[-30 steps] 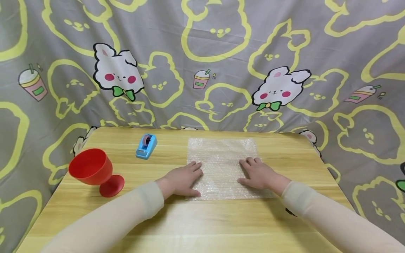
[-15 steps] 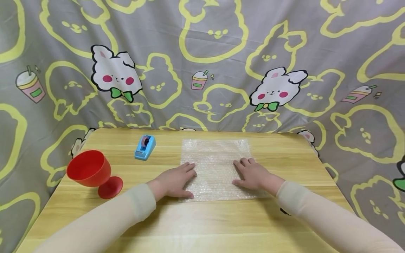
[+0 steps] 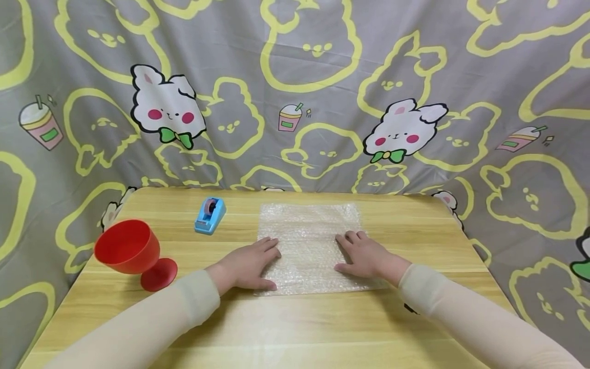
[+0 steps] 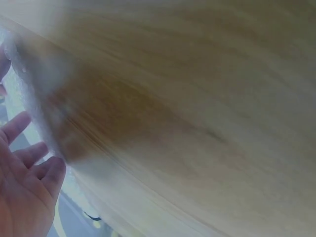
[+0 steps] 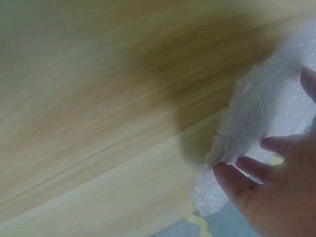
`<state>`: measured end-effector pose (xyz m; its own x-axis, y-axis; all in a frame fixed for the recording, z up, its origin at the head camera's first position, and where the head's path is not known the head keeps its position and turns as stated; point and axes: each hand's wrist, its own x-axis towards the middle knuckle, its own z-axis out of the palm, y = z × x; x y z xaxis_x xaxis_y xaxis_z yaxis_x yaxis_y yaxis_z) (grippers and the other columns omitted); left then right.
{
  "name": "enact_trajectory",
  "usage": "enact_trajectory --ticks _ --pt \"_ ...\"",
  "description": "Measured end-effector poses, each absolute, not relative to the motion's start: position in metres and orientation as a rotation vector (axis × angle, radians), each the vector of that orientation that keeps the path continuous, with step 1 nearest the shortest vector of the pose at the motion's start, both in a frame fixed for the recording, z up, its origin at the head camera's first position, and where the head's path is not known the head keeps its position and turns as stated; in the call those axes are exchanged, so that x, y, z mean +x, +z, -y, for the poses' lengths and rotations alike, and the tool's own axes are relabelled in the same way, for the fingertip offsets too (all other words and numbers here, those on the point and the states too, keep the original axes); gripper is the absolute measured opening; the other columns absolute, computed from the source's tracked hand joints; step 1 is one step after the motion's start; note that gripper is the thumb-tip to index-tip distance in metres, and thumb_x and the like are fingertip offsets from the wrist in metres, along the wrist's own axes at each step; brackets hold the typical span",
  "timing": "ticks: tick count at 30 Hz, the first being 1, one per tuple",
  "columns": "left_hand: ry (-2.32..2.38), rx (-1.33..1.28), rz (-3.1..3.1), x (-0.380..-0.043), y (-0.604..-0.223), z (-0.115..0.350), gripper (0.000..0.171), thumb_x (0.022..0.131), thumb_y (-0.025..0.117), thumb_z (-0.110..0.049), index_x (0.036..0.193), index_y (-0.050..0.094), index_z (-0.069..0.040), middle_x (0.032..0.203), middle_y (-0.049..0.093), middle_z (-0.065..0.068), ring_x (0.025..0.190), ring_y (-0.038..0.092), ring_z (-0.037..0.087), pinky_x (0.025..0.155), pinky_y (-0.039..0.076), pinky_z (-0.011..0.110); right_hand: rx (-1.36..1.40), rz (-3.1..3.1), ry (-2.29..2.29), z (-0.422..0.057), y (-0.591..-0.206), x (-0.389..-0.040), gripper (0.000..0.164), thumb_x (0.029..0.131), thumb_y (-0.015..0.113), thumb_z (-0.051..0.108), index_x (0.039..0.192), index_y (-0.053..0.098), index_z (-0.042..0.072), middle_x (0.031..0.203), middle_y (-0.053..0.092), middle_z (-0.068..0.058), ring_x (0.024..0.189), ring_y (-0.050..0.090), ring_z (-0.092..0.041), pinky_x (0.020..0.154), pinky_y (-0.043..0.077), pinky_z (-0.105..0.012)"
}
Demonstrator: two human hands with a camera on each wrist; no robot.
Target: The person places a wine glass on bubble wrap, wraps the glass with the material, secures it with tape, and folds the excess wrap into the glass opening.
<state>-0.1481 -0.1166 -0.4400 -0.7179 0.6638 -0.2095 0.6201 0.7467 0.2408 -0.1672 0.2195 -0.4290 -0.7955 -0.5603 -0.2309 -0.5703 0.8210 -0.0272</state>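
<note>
A clear sheet of bubble wrap (image 3: pixel 309 246) lies flat on the wooden table, in front of me in the head view. My left hand (image 3: pixel 246 266) rests on its left edge, fingers spread and pointing inward. On the right edge lies my right hand (image 3: pixel 366 256), thumb apart from the other fingers. The left wrist view has the left hand (image 4: pixel 27 177) at the lower left, fingertips along the edge of the sheet. In the right wrist view, the fingertips of the right hand (image 5: pixel 271 187) are at the bubble wrap (image 5: pixel 261 103). Neither hand grips anything.
A red goblet-shaped cup (image 3: pixel 129 248) is at the table's left side, near the left forearm. Farther back stands a blue tape dispenser (image 3: pixel 209 216). A patterned grey curtain (image 3: pixel 249 51) hangs behind and beside the table (image 3: pixel 295 328). A small dark thing (image 3: pixel 410 308) shows beneath the right sleeve.
Both hands and the bubble wrap under them have slid a little to the left across the table. The whole head view has also shifted slightly.
</note>
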Motion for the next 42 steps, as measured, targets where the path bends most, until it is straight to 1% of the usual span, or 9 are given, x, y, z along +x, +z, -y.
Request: enact_trajectory --ticks 6,14,19,26,29,36,42 --pt "0.277 0.981 -2.659 -0.148 -0.442 0.122 0.073 0.084 0.072 -0.06 0.138 0.053 -0.016 0.161 0.031 0.012 0.148 0.027 0.032 0.119 0.028 0.044 -0.89 -2.787 0.052 -0.218 -0.429 -0.168 0.084 0.094 0.06 0.057 0.149 0.039 -0.003 0.138 0.047 -0.026 0.12 0.047 -0.044 0.099 0.047 -0.053" --pt "0.33 0.983 -2.655 -0.149 -0.444 0.128 0.076 0.083 0.073 -0.059 0.141 0.051 -0.016 0.161 0.031 0.012 0.149 0.026 0.032 0.119 0.028 0.045 -0.887 -2.782 0.015 -0.215 -0.429 -0.168 0.086 0.093 0.062 0.057 0.147 0.04 -0.007 0.14 0.047 -0.026 0.124 0.045 -0.044 0.103 0.044 -0.052" --pt "0.352 1.017 -2.644 -0.149 -0.444 0.131 0.081 0.084 0.073 -0.059 0.147 0.047 -0.015 0.161 0.029 0.014 0.148 0.025 0.035 0.118 0.029 0.047 -0.878 -2.759 0.006 -0.216 -0.428 -0.168 0.088 0.092 0.063 0.058 0.148 0.038 -0.006 0.142 0.045 -0.026 0.126 0.044 -0.044 0.106 0.042 -0.052" --pt "0.339 1.014 -2.639 -0.148 -0.443 0.134 0.087 0.085 0.072 -0.058 0.153 0.04 -0.013 0.162 0.027 0.015 0.149 0.024 0.036 0.118 0.029 0.048 -0.908 -2.722 -0.052 -0.218 -0.427 -0.169 0.09 0.091 0.065 0.057 0.149 0.037 -0.005 0.145 0.042 -0.027 0.13 0.041 -0.046 0.109 0.037 -0.056" --pt "0.341 1.016 -2.634 -0.147 -0.442 0.134 0.087 0.086 0.072 -0.057 0.153 0.04 -0.013 0.162 0.026 0.016 0.149 0.023 0.037 0.117 0.03 0.05 -0.909 -2.703 -0.059 -0.22 -0.426 -0.17 0.091 0.09 0.067 0.057 0.15 0.036 -0.005 0.147 0.041 -0.026 0.132 0.039 -0.046 0.111 0.035 -0.056" --pt "0.324 1.024 -2.646 -0.146 -0.443 0.135 0.086 0.085 0.072 -0.058 0.153 0.042 -0.014 0.162 0.027 0.015 0.148 0.024 0.036 0.117 0.03 0.048 -0.883 -2.664 -0.124 -0.223 -0.425 -0.171 0.095 0.086 0.073 0.054 0.152 0.035 -0.003 0.15 0.038 -0.026 0.136 0.035 -0.046 0.115 0.029 -0.058" --pt "0.334 1.029 -2.645 -0.145 -0.445 0.136 0.086 0.085 0.072 -0.059 0.152 0.042 -0.014 0.162 0.027 0.016 0.148 0.024 0.037 0.117 0.03 0.05 -0.887 -2.656 -0.133 -0.224 -0.425 -0.172 0.098 0.083 0.075 0.056 0.152 0.035 -0.002 0.15 0.038 -0.026 0.136 0.036 -0.045 0.115 0.029 -0.058"
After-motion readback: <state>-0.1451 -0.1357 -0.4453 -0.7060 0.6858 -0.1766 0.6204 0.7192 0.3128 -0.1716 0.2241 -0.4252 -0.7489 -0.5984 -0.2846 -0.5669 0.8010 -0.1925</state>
